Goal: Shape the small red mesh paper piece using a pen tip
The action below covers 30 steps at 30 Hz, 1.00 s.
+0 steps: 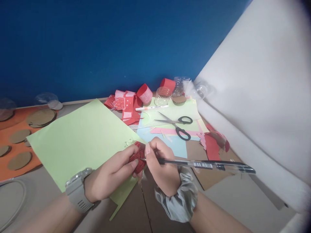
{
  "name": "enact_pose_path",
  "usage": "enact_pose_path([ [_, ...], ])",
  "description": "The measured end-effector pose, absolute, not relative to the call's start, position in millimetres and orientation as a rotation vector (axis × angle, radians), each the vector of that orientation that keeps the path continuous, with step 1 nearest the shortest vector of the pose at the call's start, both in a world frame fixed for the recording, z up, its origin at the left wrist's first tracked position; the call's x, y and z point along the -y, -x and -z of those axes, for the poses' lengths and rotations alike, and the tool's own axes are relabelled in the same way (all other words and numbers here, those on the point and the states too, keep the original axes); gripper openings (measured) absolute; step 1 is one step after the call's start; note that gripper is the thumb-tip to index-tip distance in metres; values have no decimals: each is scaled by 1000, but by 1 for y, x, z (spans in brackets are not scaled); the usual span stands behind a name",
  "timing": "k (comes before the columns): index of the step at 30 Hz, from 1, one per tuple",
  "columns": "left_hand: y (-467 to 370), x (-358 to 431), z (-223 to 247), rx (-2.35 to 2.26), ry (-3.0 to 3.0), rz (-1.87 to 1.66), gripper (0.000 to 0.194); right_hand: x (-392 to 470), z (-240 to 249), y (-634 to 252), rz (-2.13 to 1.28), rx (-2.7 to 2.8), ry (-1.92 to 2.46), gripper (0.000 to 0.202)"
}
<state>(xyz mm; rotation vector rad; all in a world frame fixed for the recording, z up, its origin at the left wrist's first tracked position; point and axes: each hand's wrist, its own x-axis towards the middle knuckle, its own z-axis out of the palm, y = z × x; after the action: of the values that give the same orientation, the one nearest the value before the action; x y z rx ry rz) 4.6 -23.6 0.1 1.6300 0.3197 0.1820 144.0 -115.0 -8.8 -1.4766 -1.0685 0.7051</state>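
Pinched in my left hand (119, 168) is a small red piece marked with a dark grid pattern (140, 164); its exact kind I cannot make out. My right hand (162, 165) grips a black pen (187, 162) with a barcode label, its long end pointing right. The pen's tip meets the red piece or lies right at it. A large light green paper sheet (80, 142) spreads under and beyond my left hand, with a small green cutout (130, 143) near the fingers. Past my right hand lie black-handled scissors (175, 123), blades apart.
Several cardboard discs (20, 160) rest on orange paper (36, 161) at left. At the back are red paper pieces (128, 103), clear plastic cups (162, 96) and a white marker (152, 108). Red scraps (213, 145) lie right, by a white wall (267, 81). A blue wall (97, 48) rises behind.
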Motion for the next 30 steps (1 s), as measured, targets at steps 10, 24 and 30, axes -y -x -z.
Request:
enact_pose_path([
  [10, -4, 22, 4, -290, -1580, -173, 16, 115, 9, -144, -703, 1060, 1442, 28],
  [24, -2, 22, 3, -275, -1499, -200, 18, 118, 10, -142, -746, 1049, 1356, 23],
  [30, -5, 24, 4, -277, -1455, -170, 17, 117, 10, -145, -710, 1060, 1414, 27],
])
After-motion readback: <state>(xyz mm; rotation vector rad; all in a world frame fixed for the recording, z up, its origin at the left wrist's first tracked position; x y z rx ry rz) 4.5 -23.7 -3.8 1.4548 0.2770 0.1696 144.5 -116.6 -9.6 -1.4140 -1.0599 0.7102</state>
